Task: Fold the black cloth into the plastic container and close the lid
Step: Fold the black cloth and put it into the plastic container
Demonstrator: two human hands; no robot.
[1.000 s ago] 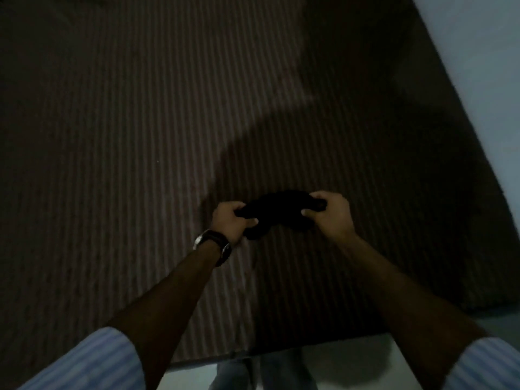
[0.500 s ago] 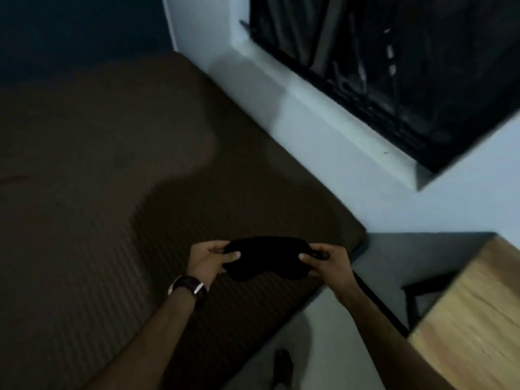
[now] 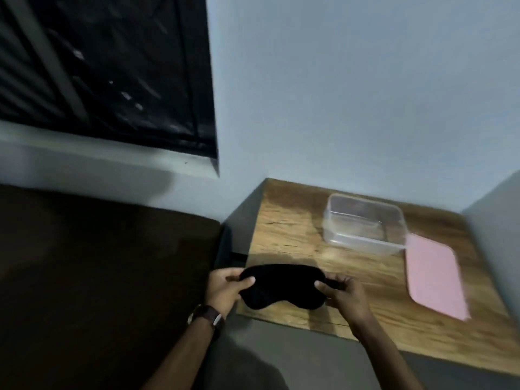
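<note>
The black cloth (image 3: 281, 285), shaped like an eye mask, is stretched flat between both hands above the near left corner of a wooden table (image 3: 289, 229). My left hand (image 3: 225, 288) pinches its left end and my right hand (image 3: 343, 294) pinches its right end. A clear plastic container (image 3: 365, 243) stands open and empty farther back on the table. Its pink lid (image 3: 433, 274) lies flat on the table just right of the container.
A dark brown mattress (image 3: 98, 277) lies to the left of the table, with a narrow gap between them. A dark barred window (image 3: 107, 68) is set in the pale wall behind. A grey vertical surface (image 3: 495, 249) borders the table's right side.
The view has swung right from the mattress to the table. Both hands have carried the cloth from over the mattress to the table's near left corner; container and lid have come into view.
</note>
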